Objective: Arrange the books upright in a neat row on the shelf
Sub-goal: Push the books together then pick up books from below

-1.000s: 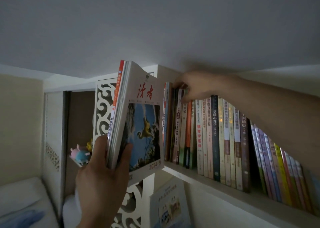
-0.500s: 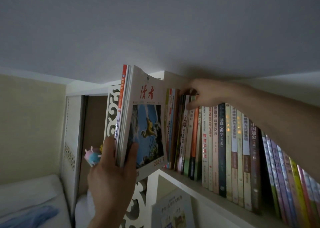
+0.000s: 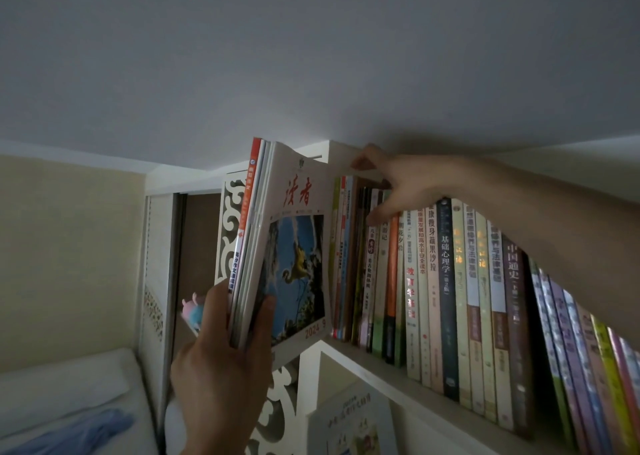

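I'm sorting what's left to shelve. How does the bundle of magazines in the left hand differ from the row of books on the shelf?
The magazines, gripped at their lower edge by the left hand, are off the shelf; the row of books stands on it. The magazines show a front cover; the row shows only spines. The right hand touches only the row's tops. Both are roughly upright.

Magazines [image 3: 277, 247] in left hand [image 3: 221, 368] — shelf-side

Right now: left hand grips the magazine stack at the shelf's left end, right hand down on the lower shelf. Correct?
Not quite. The left hand does grip the magazine stack at the left end, but the right hand is up at the tops of the standing books on the upper shelf, not the lower one. The head view shows it.
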A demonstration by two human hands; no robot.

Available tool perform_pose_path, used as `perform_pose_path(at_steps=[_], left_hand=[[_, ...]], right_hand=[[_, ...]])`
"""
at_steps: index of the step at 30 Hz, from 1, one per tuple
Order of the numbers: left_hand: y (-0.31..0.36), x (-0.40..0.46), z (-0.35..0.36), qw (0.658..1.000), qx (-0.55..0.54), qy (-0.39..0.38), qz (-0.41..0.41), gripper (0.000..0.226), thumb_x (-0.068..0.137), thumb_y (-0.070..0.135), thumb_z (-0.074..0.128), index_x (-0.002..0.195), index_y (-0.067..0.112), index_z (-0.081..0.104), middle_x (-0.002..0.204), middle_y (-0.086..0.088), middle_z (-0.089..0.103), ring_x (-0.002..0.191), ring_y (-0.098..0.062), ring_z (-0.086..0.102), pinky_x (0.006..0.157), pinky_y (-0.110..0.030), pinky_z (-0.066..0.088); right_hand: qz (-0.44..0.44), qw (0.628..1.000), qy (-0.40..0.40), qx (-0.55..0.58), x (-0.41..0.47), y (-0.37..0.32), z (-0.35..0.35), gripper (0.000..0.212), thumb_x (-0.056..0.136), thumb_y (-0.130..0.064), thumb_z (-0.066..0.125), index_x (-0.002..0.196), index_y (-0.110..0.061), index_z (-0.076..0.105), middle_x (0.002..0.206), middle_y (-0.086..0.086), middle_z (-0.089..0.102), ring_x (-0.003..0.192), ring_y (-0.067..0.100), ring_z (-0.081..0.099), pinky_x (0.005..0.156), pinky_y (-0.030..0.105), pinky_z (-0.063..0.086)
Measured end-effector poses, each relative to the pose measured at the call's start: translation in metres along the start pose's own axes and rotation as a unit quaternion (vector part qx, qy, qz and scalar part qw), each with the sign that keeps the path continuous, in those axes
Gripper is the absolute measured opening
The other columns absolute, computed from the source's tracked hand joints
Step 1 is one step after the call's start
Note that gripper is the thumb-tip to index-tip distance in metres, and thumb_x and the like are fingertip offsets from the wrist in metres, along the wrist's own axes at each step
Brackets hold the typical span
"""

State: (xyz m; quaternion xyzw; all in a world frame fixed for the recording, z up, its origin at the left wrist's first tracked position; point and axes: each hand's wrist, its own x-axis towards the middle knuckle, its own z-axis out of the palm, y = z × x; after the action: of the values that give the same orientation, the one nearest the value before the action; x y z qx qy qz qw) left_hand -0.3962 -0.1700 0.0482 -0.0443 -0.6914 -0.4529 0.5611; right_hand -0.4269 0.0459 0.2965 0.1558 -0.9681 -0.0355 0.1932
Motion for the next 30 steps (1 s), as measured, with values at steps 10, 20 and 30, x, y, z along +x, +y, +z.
perform_pose_path(at_steps=[10, 20, 30], left_hand=[[-0.006, 0.007, -0.001, 1.000, 0.017, 0.011, 0.010, 0.032, 0.088, 0.044, 0.069, 0.109, 0.022, 0.059, 0.064, 0.011, 0.060, 0.041, 0.006, 0.045, 0.035, -0.004, 0.031], [-0.004, 0.003, 0.007, 0.997, 0.021, 0.019, 0.069, 0.027, 0.096, 0.040, 0.066, 0.108, 0.018, 0.053, 0.081, 0.002, 0.068, 0.049, 0.001, 0.050, 0.043, -0.004, 0.031], [-0.011, -0.007, 0.011, 0.986, -0.010, 0.103, 0.132, 0.034, 0.097, 0.028, 0.071, 0.123, 0.017, 0.053, 0.081, 0.001, 0.068, 0.051, -0.009, 0.054, 0.056, -0.011, 0.041]], right_hand=[[-0.056, 0.998, 0.014, -0.026, 0.013, -0.005, -0.001, 0.079, 0.081, -0.049, 0.080, 0.149, -0.037, 0.042, 0.138, -0.009, 0.043, 0.120, 0.015, 0.053, 0.101, 0.038, 0.051], [-0.045, 0.999, -0.006, -0.022, -0.014, 0.007, -0.006, 0.064, 0.081, -0.038, 0.083, 0.130, -0.043, 0.041, 0.112, -0.009, 0.067, 0.089, 0.018, 0.073, 0.081, 0.046, 0.062], [-0.042, 0.999, -0.011, -0.012, -0.028, 0.011, -0.010, 0.065, 0.079, -0.037, 0.085, 0.128, -0.046, 0.043, 0.117, -0.011, 0.064, 0.096, 0.016, 0.070, 0.081, 0.045, 0.063]])
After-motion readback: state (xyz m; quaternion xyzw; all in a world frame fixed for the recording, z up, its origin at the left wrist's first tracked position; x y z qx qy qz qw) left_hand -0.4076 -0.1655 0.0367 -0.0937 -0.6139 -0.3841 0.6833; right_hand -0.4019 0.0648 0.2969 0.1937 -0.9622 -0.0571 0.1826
